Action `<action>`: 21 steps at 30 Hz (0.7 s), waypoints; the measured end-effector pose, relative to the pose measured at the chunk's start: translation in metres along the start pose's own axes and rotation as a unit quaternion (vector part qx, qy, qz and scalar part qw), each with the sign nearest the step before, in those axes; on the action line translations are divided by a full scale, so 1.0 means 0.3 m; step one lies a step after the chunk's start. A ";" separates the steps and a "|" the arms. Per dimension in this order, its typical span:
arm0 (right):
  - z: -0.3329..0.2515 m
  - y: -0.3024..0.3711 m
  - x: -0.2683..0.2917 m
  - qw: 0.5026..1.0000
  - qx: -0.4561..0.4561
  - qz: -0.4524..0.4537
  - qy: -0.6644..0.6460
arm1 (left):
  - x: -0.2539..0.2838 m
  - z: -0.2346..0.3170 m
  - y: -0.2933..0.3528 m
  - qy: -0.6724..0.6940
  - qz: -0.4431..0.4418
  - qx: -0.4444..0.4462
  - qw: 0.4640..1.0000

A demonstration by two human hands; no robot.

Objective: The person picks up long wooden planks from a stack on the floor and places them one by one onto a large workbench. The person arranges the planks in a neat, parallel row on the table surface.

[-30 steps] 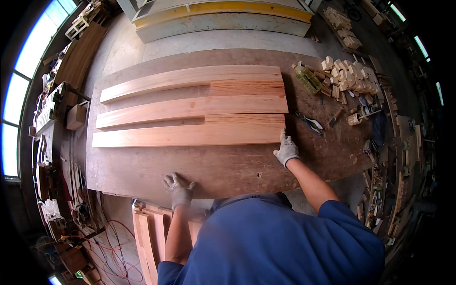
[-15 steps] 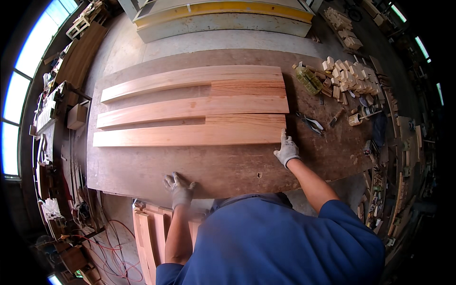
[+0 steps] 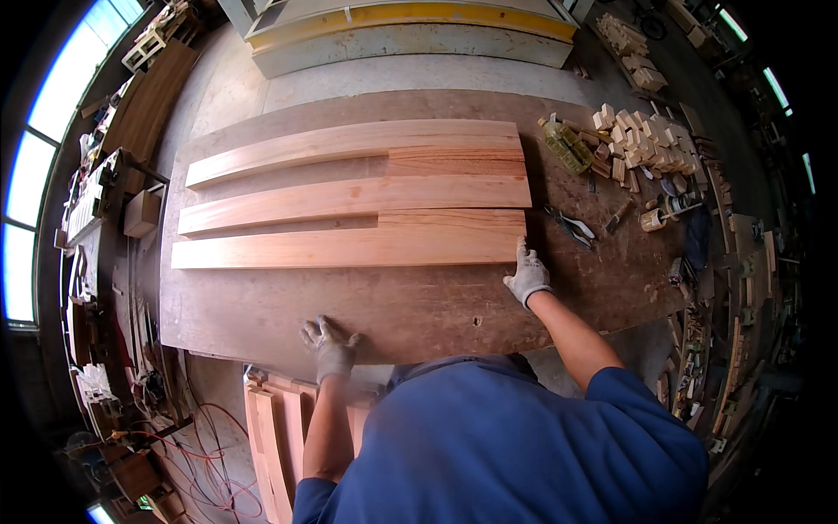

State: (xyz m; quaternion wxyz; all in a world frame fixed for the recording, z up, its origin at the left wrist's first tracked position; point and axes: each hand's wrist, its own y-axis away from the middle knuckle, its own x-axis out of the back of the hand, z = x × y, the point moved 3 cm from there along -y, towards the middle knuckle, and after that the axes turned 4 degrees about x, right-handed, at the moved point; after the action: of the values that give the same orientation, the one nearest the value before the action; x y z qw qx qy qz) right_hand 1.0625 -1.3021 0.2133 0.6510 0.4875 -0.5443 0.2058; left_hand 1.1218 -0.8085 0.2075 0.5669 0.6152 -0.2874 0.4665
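Observation:
Three long pale boards (image 3: 349,251) lie side by side across the wooden worktable (image 3: 393,310), with shorter reddish pieces (image 3: 454,162) between them at the right end. My right hand (image 3: 529,278), in a grey-white work glove, touches the right end of the nearest board. Its index finger reaches along the end face and its thumb points left, apart from the fingers. Close to the table's front edge, my left hand (image 3: 332,351) rests on the tabletop in a similar glove. Its fingers are spread and hold nothing.
Pliers (image 3: 572,227), a bottle of yellowish liquid (image 3: 566,146) and a pile of small wooden blocks (image 3: 646,140) sit at the table's right. More boards (image 3: 279,428) stand below the front edge. A red hose (image 3: 205,454) trails over the floor at left.

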 end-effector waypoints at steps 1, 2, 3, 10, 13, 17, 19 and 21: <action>0.001 0.000 0.000 1.000 -0.001 -0.001 -0.001 | 0.000 0.003 0.000 0.000 -0.003 0.002 1.000; 0.002 0.000 -0.001 1.000 -0.002 -0.002 -0.001 | 0.002 0.006 0.001 0.000 -0.005 0.004 1.000; 0.002 0.000 0.000 1.000 -0.003 -0.003 -0.002 | 0.002 0.007 0.000 -0.001 -0.005 0.004 1.000; 0.000 0.001 0.001 1.000 -0.002 -0.004 0.000 | 0.002 0.007 0.003 0.005 -0.003 0.004 1.000; 0.003 0.000 -0.004 1.000 0.001 -0.003 0.000 | 0.005 0.008 0.004 0.008 -0.004 0.005 1.000; 0.001 0.002 -0.003 1.000 0.002 -0.001 0.000 | 0.000 0.004 0.003 0.011 -0.001 0.003 1.000; 0.000 0.001 -0.003 1.000 0.000 -0.003 0.001 | -0.002 0.003 0.002 0.010 -0.002 0.004 1.000; 0.000 0.001 -0.002 1.000 -0.001 -0.003 0.001 | -0.003 0.003 0.001 0.010 -0.003 0.005 1.000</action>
State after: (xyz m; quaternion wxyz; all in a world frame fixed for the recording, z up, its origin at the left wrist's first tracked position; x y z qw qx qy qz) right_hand 1.0621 -1.3018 0.2128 0.6527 0.4880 -0.5427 0.2034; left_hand 1.1214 -0.8096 0.2068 0.5680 0.6138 -0.2777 0.4727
